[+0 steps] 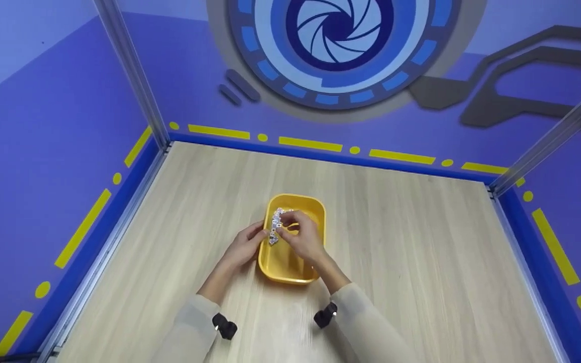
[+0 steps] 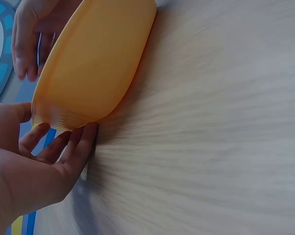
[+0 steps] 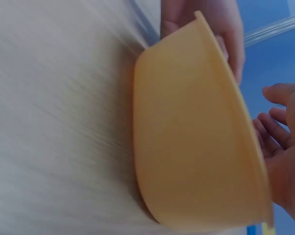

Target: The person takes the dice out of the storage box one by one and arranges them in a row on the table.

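Observation:
A yellow plastic basin (image 1: 283, 262) stands on the table. Along its left inner side runs a row of small white pieces (image 1: 273, 233) with dark and reddish marks, dice-like but too small to name surely. My left hand (image 1: 242, 247) holds the basin's left side; in the left wrist view its thumb is at the rim and its fingers lie against the outside, low down. Reaching over the basin, my right hand (image 1: 304, 239) has thumb and fingertips right beside the row. A gap shows between that thumb and the bent fingers (image 3: 272, 132) in the right wrist view.
Pale wood-grain table (image 1: 401, 262) surrounds the basin. Blue-purple panels (image 1: 184, 75) with yellow dashes enclose the back and sides, joined by metal posts (image 1: 134, 65). Each sleeve carries a small black wrist camera (image 1: 225, 326) near the cuff.

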`<state>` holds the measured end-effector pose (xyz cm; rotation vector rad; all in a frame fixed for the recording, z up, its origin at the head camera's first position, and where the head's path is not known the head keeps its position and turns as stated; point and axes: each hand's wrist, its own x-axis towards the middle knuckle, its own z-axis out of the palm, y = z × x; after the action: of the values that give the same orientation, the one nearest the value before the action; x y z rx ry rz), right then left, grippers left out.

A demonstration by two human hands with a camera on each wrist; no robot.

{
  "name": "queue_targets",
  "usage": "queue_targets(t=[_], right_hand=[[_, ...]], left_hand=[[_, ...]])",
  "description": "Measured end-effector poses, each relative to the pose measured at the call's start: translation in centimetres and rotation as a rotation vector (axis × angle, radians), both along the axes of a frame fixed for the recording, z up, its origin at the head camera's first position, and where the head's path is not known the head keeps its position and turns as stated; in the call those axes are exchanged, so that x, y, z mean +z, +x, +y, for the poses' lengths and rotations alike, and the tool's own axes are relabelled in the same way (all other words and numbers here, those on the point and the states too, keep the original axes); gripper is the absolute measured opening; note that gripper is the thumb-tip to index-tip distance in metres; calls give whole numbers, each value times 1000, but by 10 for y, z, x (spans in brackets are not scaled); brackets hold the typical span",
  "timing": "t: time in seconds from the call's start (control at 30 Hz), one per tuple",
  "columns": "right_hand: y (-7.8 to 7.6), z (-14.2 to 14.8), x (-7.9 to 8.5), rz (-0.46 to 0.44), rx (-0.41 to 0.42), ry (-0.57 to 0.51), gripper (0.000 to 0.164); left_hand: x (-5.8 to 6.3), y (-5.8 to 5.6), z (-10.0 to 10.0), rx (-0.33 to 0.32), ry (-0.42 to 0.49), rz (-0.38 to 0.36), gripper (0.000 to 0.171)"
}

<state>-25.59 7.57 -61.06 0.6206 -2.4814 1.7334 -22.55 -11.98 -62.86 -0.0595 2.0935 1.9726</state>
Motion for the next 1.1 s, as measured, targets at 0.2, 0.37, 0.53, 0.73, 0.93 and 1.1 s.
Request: queue_targets(t=[0.2,0.37,0.53,0.73,0.93,1.1], right_hand=[[-7,-6,-16,-5,-37,157,21],[-9,-7,-20,18,-32,256,18],[-11,-8,-22,-14,-15,348,15],[-11,-9,-23,-47,4,440,12],[-10,-10,-25,-29,43,484,12],[-8,-10,-27,-19,61,493,11]], left_hand=[[-1,-2,1,-33,77,-14,48],[2,-6,0,-19,126,-45,47],[4,-6,-3,-37,156,-82,48],[4,-6,-5,-73,140,-50,47],[1,-7,-5,-62,81,-35,47],[-2,-6,-5,-43,68,-34,47]])
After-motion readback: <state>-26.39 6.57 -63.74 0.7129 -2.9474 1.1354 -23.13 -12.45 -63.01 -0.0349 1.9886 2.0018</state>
